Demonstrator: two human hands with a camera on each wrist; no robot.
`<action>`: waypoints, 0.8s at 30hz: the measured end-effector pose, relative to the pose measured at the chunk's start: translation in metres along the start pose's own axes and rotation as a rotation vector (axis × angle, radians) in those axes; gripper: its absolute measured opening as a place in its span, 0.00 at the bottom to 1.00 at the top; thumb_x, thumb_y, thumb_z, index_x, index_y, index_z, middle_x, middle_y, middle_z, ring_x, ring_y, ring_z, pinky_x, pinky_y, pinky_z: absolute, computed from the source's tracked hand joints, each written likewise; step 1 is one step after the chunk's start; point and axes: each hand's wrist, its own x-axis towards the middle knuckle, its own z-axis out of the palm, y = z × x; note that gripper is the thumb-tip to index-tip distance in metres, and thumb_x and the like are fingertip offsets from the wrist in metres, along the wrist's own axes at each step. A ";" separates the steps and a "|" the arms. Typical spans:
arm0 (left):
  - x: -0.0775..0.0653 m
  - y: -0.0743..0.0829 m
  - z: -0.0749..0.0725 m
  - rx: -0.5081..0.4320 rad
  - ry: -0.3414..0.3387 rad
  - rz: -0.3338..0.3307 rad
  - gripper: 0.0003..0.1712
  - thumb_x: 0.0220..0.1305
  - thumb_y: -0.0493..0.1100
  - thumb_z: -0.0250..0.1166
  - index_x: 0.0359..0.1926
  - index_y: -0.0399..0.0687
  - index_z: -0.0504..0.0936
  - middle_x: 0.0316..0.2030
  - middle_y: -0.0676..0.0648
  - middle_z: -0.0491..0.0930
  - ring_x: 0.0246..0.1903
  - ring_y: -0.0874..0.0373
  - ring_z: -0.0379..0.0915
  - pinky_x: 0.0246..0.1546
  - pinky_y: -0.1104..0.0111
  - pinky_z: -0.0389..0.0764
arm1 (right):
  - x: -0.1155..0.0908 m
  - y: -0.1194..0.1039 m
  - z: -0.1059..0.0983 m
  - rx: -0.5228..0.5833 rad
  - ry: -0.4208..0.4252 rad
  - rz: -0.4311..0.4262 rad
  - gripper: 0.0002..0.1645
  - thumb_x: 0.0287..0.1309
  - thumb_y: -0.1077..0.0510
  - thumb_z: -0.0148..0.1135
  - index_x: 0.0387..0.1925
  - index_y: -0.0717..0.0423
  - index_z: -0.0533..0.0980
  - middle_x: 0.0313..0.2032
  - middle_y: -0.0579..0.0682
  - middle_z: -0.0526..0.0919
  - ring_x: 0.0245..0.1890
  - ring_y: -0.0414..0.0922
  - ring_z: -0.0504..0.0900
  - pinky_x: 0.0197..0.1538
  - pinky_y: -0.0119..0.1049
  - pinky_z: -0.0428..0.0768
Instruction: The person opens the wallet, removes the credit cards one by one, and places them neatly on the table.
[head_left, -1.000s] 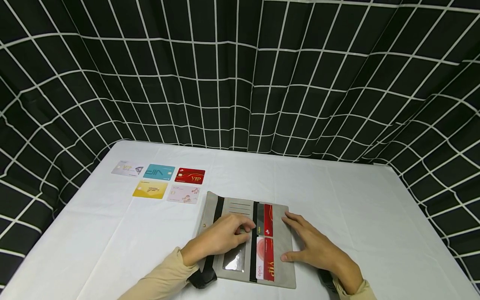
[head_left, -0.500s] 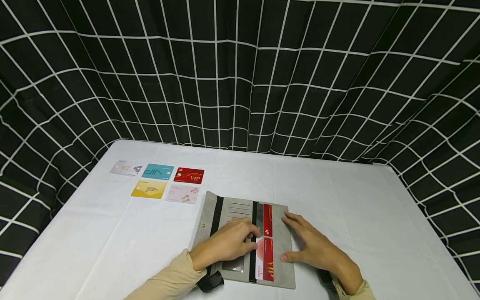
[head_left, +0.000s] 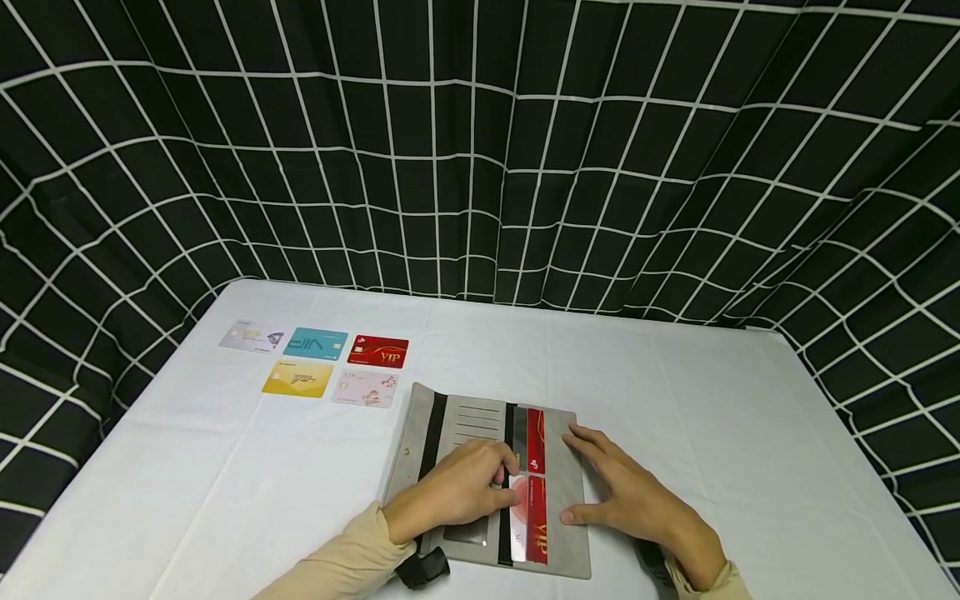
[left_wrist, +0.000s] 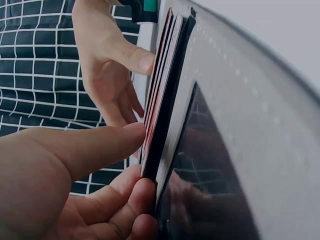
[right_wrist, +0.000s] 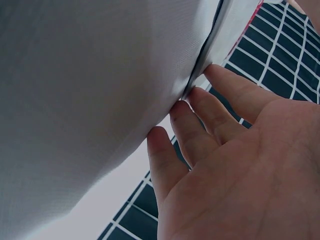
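Observation:
A grey wallet [head_left: 564, 546] lies open in front of me, with two pairs of cards in its right panel. My left hand [head_left: 453, 487] reaches over the wallet and pinches at the edge of a pink and white card [head_left: 519, 529], beside a red VIP card [head_left: 537, 525]. In the left wrist view its thumb [left_wrist: 112, 142] touches the cards' face while the curled fingers meet their edge. Above are a dark card [head_left: 521, 425] and a red card [head_left: 536, 437]. My right hand [head_left: 630, 492] rests on the wallet's right side, fingers [right_wrist: 195, 135] extended.
On the white table [head_left: 720, 433], upper left of the wallet, lie a silver card [head_left: 251, 336], a teal card [head_left: 315, 343], a red card [head_left: 378, 352], a yellow card [head_left: 297, 379] and a pale pink card [head_left: 365, 389]. A black gridded curtain [head_left: 480, 167] surrounds the back.
My left hand has moved right and slightly down, from the wallet's middle onto the pink and white card. The lettering on that card shows less now. The right hand stays put.

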 end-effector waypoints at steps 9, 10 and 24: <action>-0.001 0.002 0.003 -0.057 0.019 -0.027 0.12 0.56 0.45 0.73 0.38 0.49 0.80 0.22 0.61 0.72 0.24 0.71 0.64 0.27 0.77 0.67 | 0.001 -0.001 0.000 0.011 -0.005 0.007 0.61 0.39 0.32 0.77 0.70 0.58 0.65 0.72 0.57 0.62 0.71 0.63 0.63 0.65 0.64 0.68; 0.000 0.002 0.004 -0.066 0.020 -0.028 0.12 0.56 0.45 0.73 0.38 0.49 0.80 0.22 0.61 0.72 0.24 0.71 0.65 0.27 0.77 0.67 | 0.001 -0.001 0.000 0.012 -0.005 0.007 0.61 0.39 0.32 0.76 0.70 0.58 0.65 0.73 0.57 0.62 0.71 0.63 0.63 0.65 0.64 0.68; -0.001 0.003 0.007 -0.146 0.032 -0.046 0.15 0.52 0.43 0.76 0.38 0.46 0.80 0.20 0.61 0.76 0.22 0.72 0.67 0.27 0.76 0.69 | 0.000 -0.001 0.000 0.002 -0.005 0.009 0.61 0.39 0.31 0.76 0.70 0.56 0.65 0.73 0.57 0.61 0.71 0.63 0.63 0.64 0.64 0.68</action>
